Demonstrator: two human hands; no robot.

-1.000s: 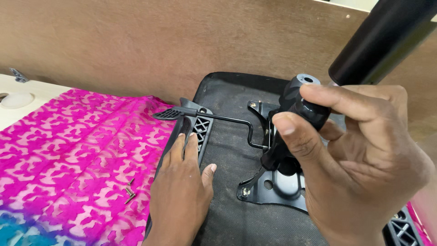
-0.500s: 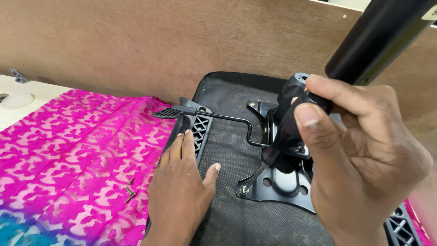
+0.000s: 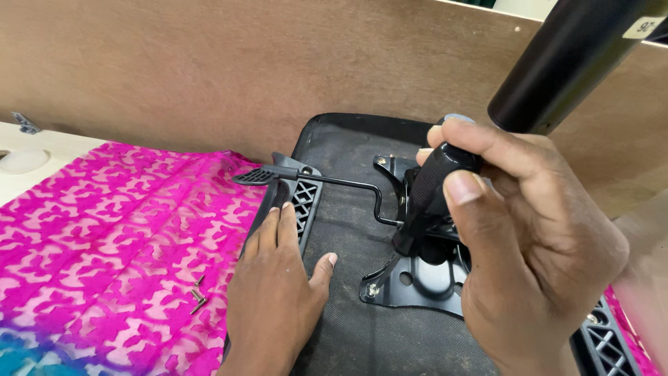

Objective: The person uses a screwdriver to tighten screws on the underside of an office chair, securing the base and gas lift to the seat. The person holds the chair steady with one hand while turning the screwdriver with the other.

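Note:
An upturned black chair seat (image 3: 348, 160) lies on a pink patterned cloth (image 3: 104, 237). A black metal mechanism plate (image 3: 424, 278) with a thin lever rod (image 3: 334, 182) is fixed to its underside. My left hand (image 3: 275, 292) rests flat on the seat's left edge, fingers apart, beside a black mesh bracket (image 3: 306, 202). My right hand (image 3: 529, 237) grips a black tool handle (image 3: 431, 188) that stands tilted on the plate's middle. The tool's tip is hidden behind the handle and my hand.
Several small screws (image 3: 197, 296) lie loose on the cloth left of my left hand. A thick black cylinder (image 3: 563, 63) slants across the upper right. A brown board (image 3: 209, 76) stands behind the seat. A pale table surface (image 3: 28, 160) shows at far left.
My right hand has turned on the tool handle, thumb now lower on its side. The left hand has stayed on the seat's edge. The view has shifted slightly.

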